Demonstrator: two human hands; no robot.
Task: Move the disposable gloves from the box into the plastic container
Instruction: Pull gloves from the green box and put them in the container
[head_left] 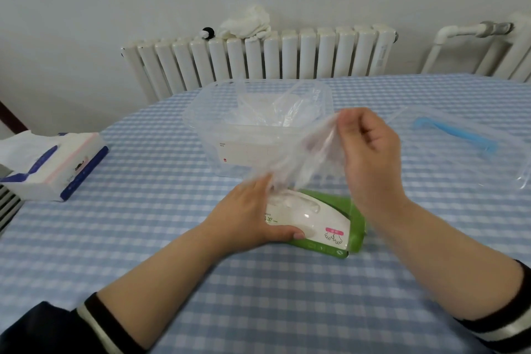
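Two bare hands worked at the middle of the table [258, 310], which was covered with a blue-and-white checked cloth. The right hand [370, 152] was raised above the box [324, 224], its fingers curled and its thumb and fingertips pinching the upper edge of a thin, clear disposable glove [304, 161] that stretched down from the pinch to the box's opening. The left hand [253, 218] lay on the near left end of the box, thumb pressed along its top face and fingers reaching toward the slot where the film emerged; whether those fingers also pinched the glove could not be told through the blur. The box lay flat, green on its sides with a white top panel bearing a pink label. Just behind it stood the clear plastic container [218, 135], open at the top, with several crumpled transparent gloves [275, 109] already lying inside. To the right, well apart from the container, a clear zip bag [471, 138] with a blue seal strip lay on the cloth. At the left edge of the table sat a tissue pack [54, 169] in white and dark blue, a tissue sticking out. Behind the table stood a white radiator [258, 57] against the wall, with a white cloth [247, 23] bunched on top of it.
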